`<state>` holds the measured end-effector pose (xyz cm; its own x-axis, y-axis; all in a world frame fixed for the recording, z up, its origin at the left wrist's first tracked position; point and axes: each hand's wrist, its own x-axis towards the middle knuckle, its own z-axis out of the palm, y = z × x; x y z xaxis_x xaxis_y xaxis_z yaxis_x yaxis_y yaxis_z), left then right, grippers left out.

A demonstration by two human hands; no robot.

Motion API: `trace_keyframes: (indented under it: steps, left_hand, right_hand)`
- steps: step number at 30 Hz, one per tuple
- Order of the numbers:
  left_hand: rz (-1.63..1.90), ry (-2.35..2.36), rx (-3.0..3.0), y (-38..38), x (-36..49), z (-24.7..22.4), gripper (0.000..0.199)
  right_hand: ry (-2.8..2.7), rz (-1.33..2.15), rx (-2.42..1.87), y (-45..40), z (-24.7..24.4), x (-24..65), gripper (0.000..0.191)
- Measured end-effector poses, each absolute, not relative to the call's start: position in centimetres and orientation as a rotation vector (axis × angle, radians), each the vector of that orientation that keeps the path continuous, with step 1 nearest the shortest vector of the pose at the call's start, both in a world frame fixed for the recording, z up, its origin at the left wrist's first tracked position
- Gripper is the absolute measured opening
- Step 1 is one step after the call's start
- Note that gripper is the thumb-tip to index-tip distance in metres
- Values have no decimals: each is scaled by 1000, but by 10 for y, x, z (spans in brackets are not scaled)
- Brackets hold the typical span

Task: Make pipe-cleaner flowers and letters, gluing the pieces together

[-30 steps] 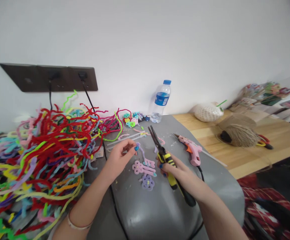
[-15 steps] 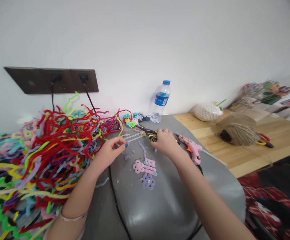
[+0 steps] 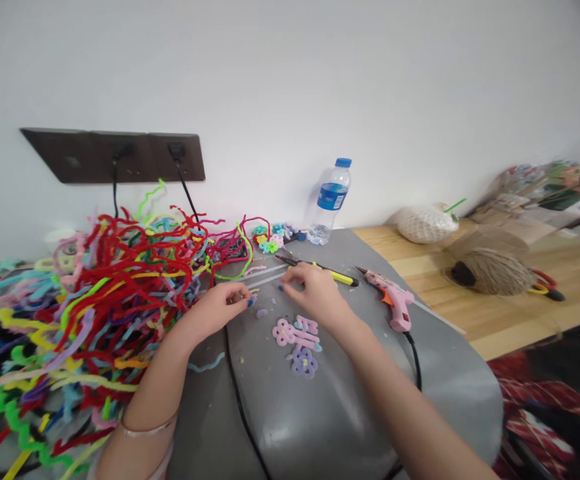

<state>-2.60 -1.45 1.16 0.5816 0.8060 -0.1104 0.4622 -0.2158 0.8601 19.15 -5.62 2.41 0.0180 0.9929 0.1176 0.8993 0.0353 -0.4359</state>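
My left hand (image 3: 225,305) is closed in a pinch beside the pipe-cleaner heap, with a small lilac pipe-cleaner piece (image 3: 253,297) at the fingertips. Facing it across a short gap, my right hand (image 3: 315,293) has its thumb and fingers drawn together low over the table; what they hold, if anything, is hidden. Behind the right hand lie pliers (image 3: 343,277) with black and yellow handles, partly covered. Nearer me are a pink pipe-cleaner flower shape (image 3: 285,332) and a purple flower (image 3: 304,362). A lilac scrap (image 3: 261,313) lies between the hands.
A large tangle of coloured pipe cleaners (image 3: 135,267) covers the left side. A pink glue gun (image 3: 397,307) lies at right, its black cord trailing forward. A water bottle (image 3: 331,203) stands by the wall. Glue sticks (image 3: 265,275) lie behind the hands; twine (image 3: 495,272) is on the wooden table.
My right hand has let go of the pliers and moved left and nearer to my left hand. The lilac strip lying there before no longer shows. My left hand keeps its pinch.
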Motion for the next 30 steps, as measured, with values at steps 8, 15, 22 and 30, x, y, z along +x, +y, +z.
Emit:
trace_keyframes:
  steps: [8,15,22,30]
  left_hand:
    - [644,1112,1777,-11,-31,21,19]
    - [569,1011,1849,-14,-30,22,18]
    - [490,863,1877,-23,-17,23,19]
    - [558,739,1784,-40,3,32,14]
  right_hand:
    - [-2107,466,-1730,-70,6,157,10]
    - [-1707,656,-1579,-75,14,180,13]
    - [-1308,1028,-1410,-97,17,193,12]
    - [-1058,1155,-1323,-122,30,196,26]
